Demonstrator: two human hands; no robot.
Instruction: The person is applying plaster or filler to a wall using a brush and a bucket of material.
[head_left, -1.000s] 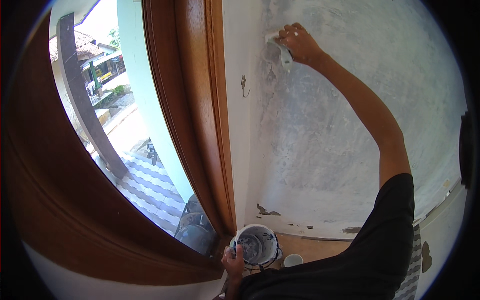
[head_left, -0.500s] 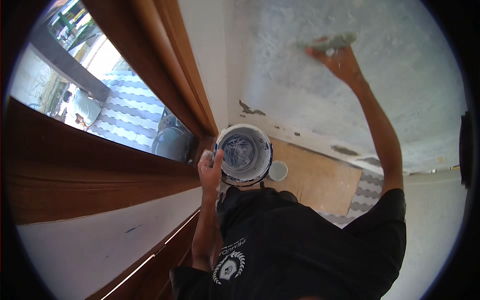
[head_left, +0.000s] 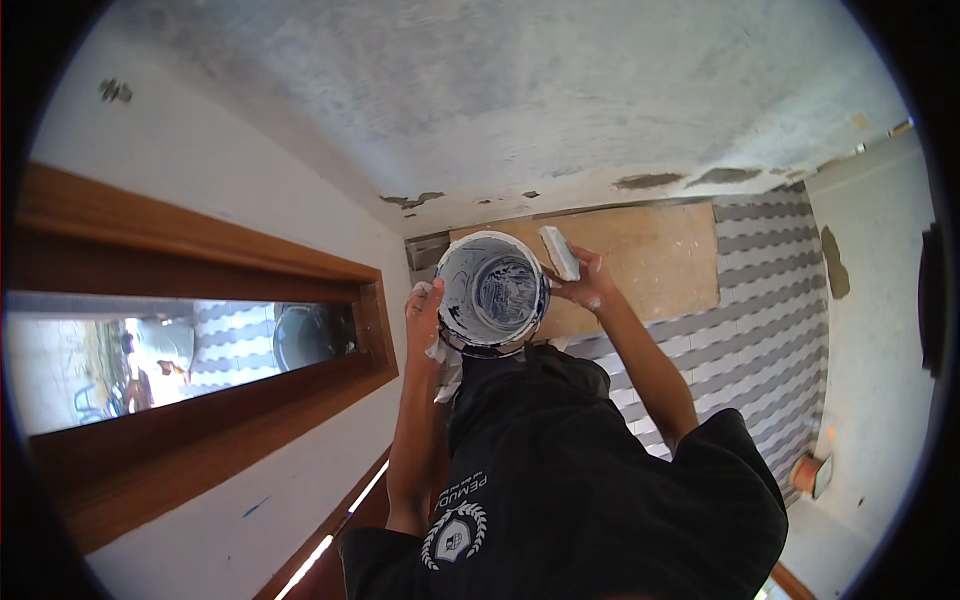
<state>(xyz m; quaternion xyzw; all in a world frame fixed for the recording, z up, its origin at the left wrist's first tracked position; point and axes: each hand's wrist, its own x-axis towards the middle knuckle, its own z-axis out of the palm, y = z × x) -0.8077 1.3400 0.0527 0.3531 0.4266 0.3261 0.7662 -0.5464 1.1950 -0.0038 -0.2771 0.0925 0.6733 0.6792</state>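
My left hand [head_left: 424,312], spotted with white, grips the left rim of a paint bucket [head_left: 455,290]. The bucket is pale inside, with dark blue smears and whitish paint at the bottom. Just right of the bucket, my right hand [head_left: 588,280] is closed on a white block-shaped tool [head_left: 559,254] with a greyish edge. Its kind does not show clearly. The fingers of that hand are near the bucket's right rim; whether they touch it I cannot tell.
Ahead rises a patchy grey-white wall [head_left: 520,100] with chipped spots low down. A wooden board [head_left: 650,260] lies on the striped tile floor [head_left: 760,300]. On my left is a wooden window frame [head_left: 220,250], with a person [head_left: 165,340] outside. A reddish spool-like object [head_left: 808,474] sits far right.
My right hand has come down from the wall to beside the bucket, still holding the tool. My left hand keeps its hold on the bucket. The view has turned toward the right.
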